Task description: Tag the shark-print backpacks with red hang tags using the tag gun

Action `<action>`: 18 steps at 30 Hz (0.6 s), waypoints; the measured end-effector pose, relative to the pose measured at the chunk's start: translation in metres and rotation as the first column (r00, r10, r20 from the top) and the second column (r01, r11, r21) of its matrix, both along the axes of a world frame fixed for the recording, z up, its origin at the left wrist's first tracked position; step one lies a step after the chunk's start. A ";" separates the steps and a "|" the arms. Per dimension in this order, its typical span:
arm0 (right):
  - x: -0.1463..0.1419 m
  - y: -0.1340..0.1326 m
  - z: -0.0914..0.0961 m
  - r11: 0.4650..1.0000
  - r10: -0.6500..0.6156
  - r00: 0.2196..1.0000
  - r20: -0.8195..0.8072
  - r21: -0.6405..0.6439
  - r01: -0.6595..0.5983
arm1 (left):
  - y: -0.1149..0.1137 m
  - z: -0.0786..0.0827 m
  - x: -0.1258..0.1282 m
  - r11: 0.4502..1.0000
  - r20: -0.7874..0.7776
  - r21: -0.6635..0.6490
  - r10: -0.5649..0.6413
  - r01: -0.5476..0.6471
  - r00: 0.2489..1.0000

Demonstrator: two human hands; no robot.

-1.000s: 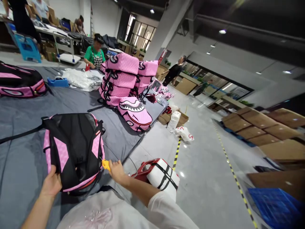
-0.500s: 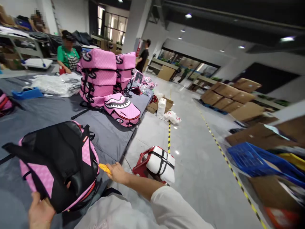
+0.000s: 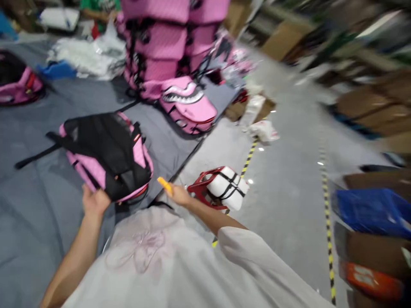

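Note:
A pink and black backpack (image 3: 107, 143) lies on the grey-covered table with its straps and back panel facing up. At its lower left edge, my left hand (image 3: 95, 202) grips the side, with some fingers hidden by the bag. My right hand (image 3: 180, 194) is closed around a small yellow-orange-handled tool (image 3: 165, 185), held just right of the backpack and apart from it. Blur hides what kind of tool this is. Beyond the backpack lies another pink backpack (image 3: 189, 105) with a shark-mouth print, in front of stacked pink backpacks (image 3: 163, 40).
White plastic bags (image 3: 86, 55) and a blue holder (image 3: 58, 69) sit toward the table's far side. Another backpack (image 3: 19, 81) lies far left. On the floor to the right stands a red stool (image 3: 205, 192) with a white strapped cushion (image 3: 229, 188). A blue crate (image 3: 369, 209) is farther right.
My right hand has drawn the tool away from the backpack's right side. My left hand stays at the lower left edge. The view has tilted downward and shifted left.

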State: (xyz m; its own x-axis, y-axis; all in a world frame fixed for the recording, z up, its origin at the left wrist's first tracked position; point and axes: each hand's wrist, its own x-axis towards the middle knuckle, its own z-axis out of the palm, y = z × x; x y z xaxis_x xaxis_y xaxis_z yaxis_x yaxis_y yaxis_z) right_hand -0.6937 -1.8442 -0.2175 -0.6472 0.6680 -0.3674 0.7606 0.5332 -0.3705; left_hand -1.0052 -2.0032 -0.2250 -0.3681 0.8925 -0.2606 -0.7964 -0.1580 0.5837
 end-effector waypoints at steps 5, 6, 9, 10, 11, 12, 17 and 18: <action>0.001 0.001 -0.005 0.997 -0.045 0.998 -0.037 -0.065 0.042 | 0.001 0.005 0.010 0.975 0.199 -0.092 0.215 -0.200 0.956; 0.005 -0.001 -0.002 0.995 -0.053 0.997 -0.050 -0.081 0.049 | 0.004 0.006 0.011 0.969 0.210 -0.101 0.243 -0.226 0.947; 0.028 -0.016 0.007 0.993 -0.086 0.993 -0.083 -0.087 0.079 | 0.009 0.009 0.014 0.957 0.213 -0.130 0.282 -0.259 0.935; 0.038 -0.023 0.011 0.993 -0.088 0.992 -0.091 -0.089 0.080 | 0.009 0.009 0.015 0.956 0.206 -0.132 0.284 -0.261 0.936; 0.047 -0.031 0.014 0.992 -0.080 0.992 -0.094 -0.100 0.071 | 0.009 0.010 0.016 0.956 0.200 -0.132 0.285 -0.262 0.937; 0.054 -0.038 0.017 0.991 -0.065 0.994 -0.091 -0.120 0.054 | 0.009 0.012 0.017 0.956 0.195 -0.132 0.286 -0.264 0.938; 0.045 -0.059 0.024 0.986 0.078 0.997 -0.009 -0.146 -0.079 | 0.013 0.018 0.022 0.951 0.217 -0.169 0.291 -0.257 0.932; 0.040 -0.059 0.023 0.985 0.105 0.994 0.013 -0.137 -0.102 | 0.015 0.019 0.023 0.949 0.222 -0.176 0.297 -0.261 0.929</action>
